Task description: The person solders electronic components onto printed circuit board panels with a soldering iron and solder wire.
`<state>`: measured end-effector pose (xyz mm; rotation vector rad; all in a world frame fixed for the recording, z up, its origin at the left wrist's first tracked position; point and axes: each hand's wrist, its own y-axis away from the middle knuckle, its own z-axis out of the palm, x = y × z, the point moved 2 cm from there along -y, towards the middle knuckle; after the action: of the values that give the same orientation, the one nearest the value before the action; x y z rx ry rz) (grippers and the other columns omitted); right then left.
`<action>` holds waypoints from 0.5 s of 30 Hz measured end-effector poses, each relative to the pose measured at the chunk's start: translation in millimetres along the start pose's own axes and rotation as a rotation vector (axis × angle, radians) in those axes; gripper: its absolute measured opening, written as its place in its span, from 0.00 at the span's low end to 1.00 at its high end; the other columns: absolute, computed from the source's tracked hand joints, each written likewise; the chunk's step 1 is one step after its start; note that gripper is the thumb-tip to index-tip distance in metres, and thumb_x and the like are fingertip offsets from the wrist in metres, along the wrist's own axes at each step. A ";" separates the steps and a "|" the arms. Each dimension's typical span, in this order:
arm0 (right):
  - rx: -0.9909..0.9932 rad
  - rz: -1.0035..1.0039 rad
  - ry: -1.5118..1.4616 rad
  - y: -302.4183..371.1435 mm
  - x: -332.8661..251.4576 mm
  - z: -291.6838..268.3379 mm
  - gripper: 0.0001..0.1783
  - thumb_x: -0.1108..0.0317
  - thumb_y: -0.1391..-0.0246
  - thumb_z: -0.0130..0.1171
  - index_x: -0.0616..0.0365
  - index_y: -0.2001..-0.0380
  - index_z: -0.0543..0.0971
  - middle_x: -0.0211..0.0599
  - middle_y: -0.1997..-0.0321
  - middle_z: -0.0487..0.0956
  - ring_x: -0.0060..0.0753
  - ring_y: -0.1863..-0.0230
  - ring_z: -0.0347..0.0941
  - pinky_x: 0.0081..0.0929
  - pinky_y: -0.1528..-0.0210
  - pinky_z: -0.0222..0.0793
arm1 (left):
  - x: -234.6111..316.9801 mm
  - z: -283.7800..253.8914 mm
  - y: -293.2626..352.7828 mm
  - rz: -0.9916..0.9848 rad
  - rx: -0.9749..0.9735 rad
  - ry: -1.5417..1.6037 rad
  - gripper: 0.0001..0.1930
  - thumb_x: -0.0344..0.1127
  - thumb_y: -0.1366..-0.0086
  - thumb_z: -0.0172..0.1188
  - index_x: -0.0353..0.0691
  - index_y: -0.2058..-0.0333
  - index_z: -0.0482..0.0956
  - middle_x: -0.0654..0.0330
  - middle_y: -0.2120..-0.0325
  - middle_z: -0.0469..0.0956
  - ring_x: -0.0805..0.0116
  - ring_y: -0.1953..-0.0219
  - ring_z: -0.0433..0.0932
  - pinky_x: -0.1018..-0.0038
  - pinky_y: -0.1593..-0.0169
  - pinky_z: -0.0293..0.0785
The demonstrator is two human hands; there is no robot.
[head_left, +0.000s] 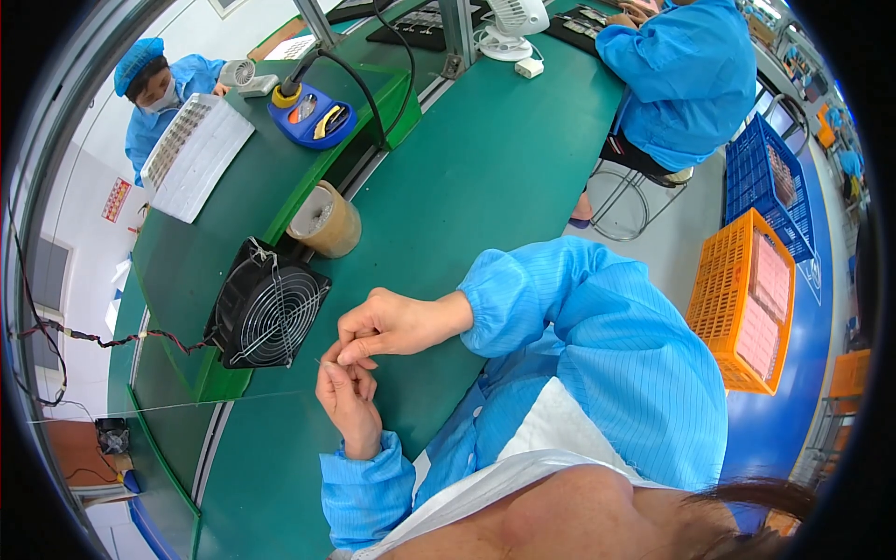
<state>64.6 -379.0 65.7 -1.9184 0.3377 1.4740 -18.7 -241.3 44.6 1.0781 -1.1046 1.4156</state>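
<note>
My left hand [349,401] and my right hand [387,327] meet above the green table [439,196]. Thumb and fingers are pinched together on each hand, the fingertips of the two almost touching. Something thin and pale shows at the fingertips, too small to name. A fine light line [233,401] runs from the far left toward my left hand; whether it is a thread or a panel edge I cannot tell. Just left of my fingers stands a black fan [271,308] with a round wire guard. Behind it is a tan tape roll [329,224] with scraps inside.
A blue soldering-iron stand [313,121] with a cable sits on the raised green shelf [219,177]. A white fan [513,23] stands farther back. Co-workers in blue sit at upper left [154,103] and upper right [686,84]. Orange [719,299] and blue [747,182] crates stand at right.
</note>
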 end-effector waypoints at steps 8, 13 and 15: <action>0.043 -0.148 0.044 -1.0 1.2 1.4 0.13 0.63 0.36 0.48 0.60 0.61 0.77 0.31 0.82 0.76 0.24 0.84 0.69 0.24 0.82 0.64 | -1.7 -0.7 -1.0 0.016 -0.043 0.007 0.21 0.47 0.26 0.38 0.33 0.53 0.69 0.61 0.74 0.71 0.84 0.83 0.58 0.87 0.81 0.51; 0.013 -0.062 0.037 0.9 -1.8 0.2 0.11 0.68 0.37 0.46 0.60 0.58 0.75 0.33 0.81 0.76 0.25 0.85 0.71 0.22 0.82 0.67 | -0.7 1.0 -1.4 -0.011 -0.017 0.020 0.21 0.46 0.26 0.38 0.32 0.52 0.69 0.60 0.74 0.71 0.84 0.83 0.58 0.87 0.81 0.52; -0.004 -0.074 0.041 1.3 -2.4 1.9 0.11 0.70 0.38 0.45 0.61 0.57 0.75 0.34 0.81 0.76 0.25 0.85 0.72 0.22 0.83 0.67 | -0.5 1.4 -0.6 -0.006 -0.014 0.022 0.21 0.46 0.26 0.38 0.32 0.53 0.69 0.60 0.74 0.71 0.84 0.83 0.58 0.87 0.81 0.52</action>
<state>61.7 -379.2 67.2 -1.9458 0.2802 1.3897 -18.0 -242.7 44.4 1.0523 -1.0930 1.4102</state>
